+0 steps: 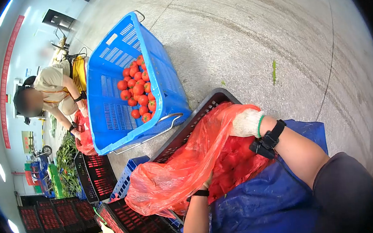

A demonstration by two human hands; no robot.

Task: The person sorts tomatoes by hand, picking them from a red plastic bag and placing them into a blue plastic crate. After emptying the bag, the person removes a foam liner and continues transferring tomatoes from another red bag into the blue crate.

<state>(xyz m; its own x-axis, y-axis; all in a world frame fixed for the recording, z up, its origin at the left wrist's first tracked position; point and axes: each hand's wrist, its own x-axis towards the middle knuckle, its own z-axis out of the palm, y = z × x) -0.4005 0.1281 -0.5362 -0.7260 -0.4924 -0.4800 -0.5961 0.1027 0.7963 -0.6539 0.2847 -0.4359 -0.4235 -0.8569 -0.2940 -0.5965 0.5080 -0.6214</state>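
Note:
A red plastic bag [178,174] lies open in a black slatted crate [195,120], with red produce showing through it. My right hand [246,122], in a white glove with a black wrist strap, grips the bag's upper edge. My left hand [208,182] is mostly hidden under a fold of the bag, its fingers closed on the plastic; a black band sits on that wrist. Just beyond, a tilted blue basket [106,101] holds several tomatoes [138,91].
A blue cloth [267,202] covers my lap. Another person [55,85] crouches at the left with a second red bag [83,137]. Stacked black, blue, green and yellow crates [90,176] fill the lower left. Bare concrete floor [254,32] spreads beyond.

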